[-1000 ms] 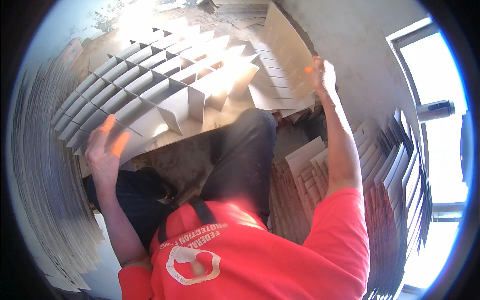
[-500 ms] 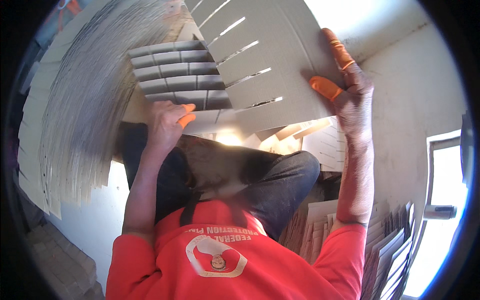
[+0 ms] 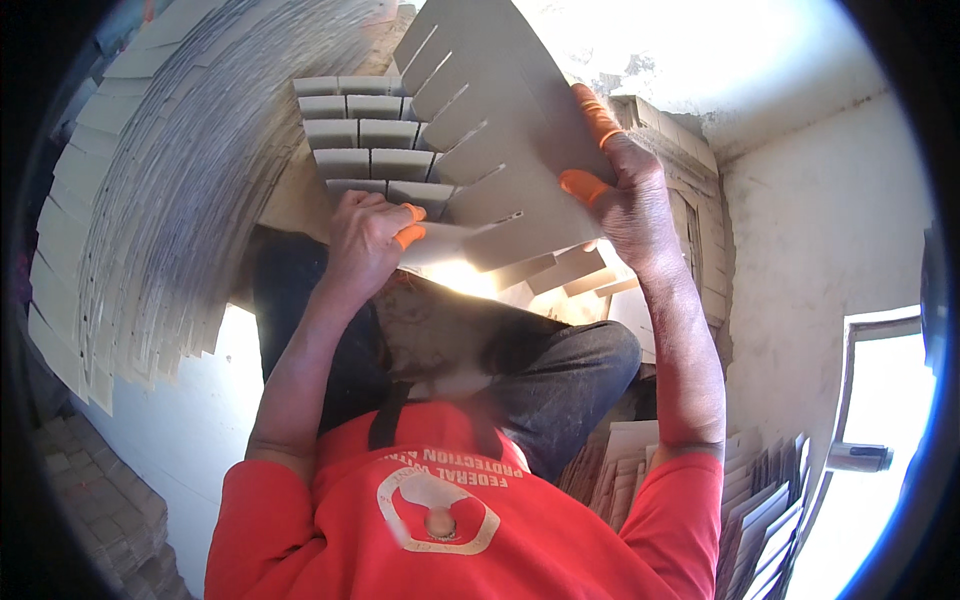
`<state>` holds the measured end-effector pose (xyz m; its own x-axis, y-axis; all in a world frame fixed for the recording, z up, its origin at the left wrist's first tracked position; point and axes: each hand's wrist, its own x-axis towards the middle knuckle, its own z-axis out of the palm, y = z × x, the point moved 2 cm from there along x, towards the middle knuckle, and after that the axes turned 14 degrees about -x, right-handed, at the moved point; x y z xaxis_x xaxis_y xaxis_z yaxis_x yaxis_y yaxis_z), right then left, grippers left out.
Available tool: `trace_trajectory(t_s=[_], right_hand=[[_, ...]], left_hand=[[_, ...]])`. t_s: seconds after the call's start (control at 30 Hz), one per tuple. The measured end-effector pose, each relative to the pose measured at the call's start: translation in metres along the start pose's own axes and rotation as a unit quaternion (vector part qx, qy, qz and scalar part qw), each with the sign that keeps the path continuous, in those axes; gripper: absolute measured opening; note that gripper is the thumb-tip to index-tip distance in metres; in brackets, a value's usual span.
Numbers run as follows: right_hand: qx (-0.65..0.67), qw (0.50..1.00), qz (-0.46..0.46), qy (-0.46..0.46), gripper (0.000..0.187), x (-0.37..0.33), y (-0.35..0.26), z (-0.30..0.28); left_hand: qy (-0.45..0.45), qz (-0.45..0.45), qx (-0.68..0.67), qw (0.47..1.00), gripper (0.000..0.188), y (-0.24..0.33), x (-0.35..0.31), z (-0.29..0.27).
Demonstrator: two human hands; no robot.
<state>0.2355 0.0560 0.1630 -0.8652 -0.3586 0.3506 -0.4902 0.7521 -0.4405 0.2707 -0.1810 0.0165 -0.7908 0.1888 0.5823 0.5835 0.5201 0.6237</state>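
Observation:
A large grey-brown cardboard sheet (image 3: 525, 120) with a row of parallel slits hangs tilted in front of me. My right hand (image 3: 635, 210) grips it by its right edge, thumb and forefinger in orange finger covers spread over the near face. Left of the sheet is a cardboard divider grid (image 3: 362, 135) of crossed strips, meeting the sheet's slitted side. My left hand (image 3: 372, 238) is closed at the grid's near end, its orange-covered fingertips pinching a cardboard strip. Whether the slits engage every cross strip cannot be made out.
A tall fanned stack of cardboard sheets (image 3: 190, 190) rises on my left. More cardboard pieces (image 3: 575, 270) lie beyond my knees (image 3: 580, 360), and upright sheets (image 3: 625, 465) lean at lower right. Bundled cardboard (image 3: 95, 490) sits at lower left. A bright window (image 3: 870, 430) is at right.
The slotted sheet has moved left with my right hand and turned more edge-on, closer over the grid. My left hand and the grid have shifted slightly to the right.

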Motion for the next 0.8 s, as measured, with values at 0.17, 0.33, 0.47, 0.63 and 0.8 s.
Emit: trace_trajectory(t_s=[0.17,0.33,0.47,0.63,0.8], right_hand=[[0.019,0.993,0.073,-0.089,0.071,0.015,-0.023,-0.002],[0.046,0.998,0.028,-0.024,0.069,0.005,-0.013,0.001],[0.005,0.990,0.092,-0.111,0.073,0.006,-0.020,0.013],[0.062,0.986,0.035,-0.152,0.076,0.010,-0.002,0.050],[-0.148,0.936,-0.092,-0.307,0.087,-0.004,0.008,0.104]], left_hand=[[-0.001,-0.002,-0.007,1.000,0.012,-0.009,-0.001,0.005],[0.002,0.000,-0.016,1.000,0.013,-0.003,0.001,0.005],[0.017,0.007,-0.025,1.000,0.011,-0.001,0.000,0.003],[0.031,0.014,-0.022,0.999,0.012,0.001,0.001,0.003],[0.003,0.003,-0.019,1.000,0.011,0.002,0.004,0.005]])
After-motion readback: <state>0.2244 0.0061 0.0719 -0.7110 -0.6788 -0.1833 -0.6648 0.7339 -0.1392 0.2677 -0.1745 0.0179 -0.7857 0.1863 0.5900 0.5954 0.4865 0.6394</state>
